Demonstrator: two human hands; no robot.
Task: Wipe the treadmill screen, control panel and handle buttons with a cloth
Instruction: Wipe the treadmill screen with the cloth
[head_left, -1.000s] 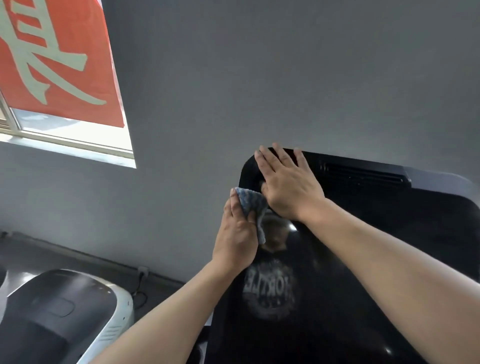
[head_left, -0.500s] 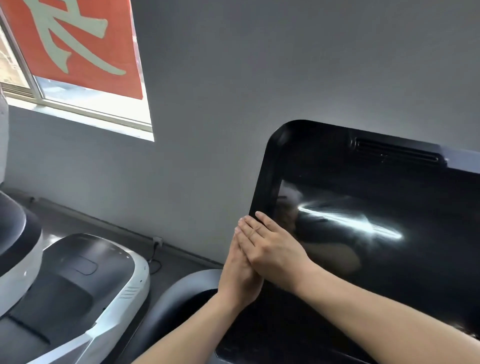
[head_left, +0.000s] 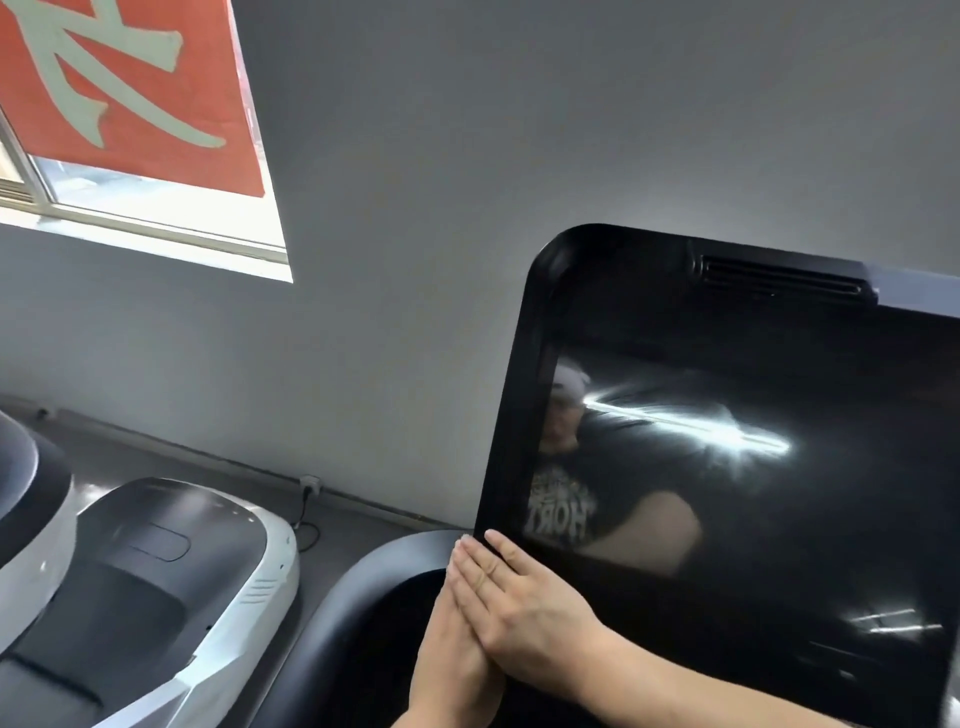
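Both hands meet at the lower left edge of the black treadmill screen (head_left: 753, 467), the right hand (head_left: 524, 618) lying flat with straight fingers over the left hand (head_left: 457, 654); no cloth shows.

left hand (head_left: 457, 644) | right hand (head_left: 530, 618) flat, overlapping | at treadmill screen (head_left: 727, 467) lower-left edge
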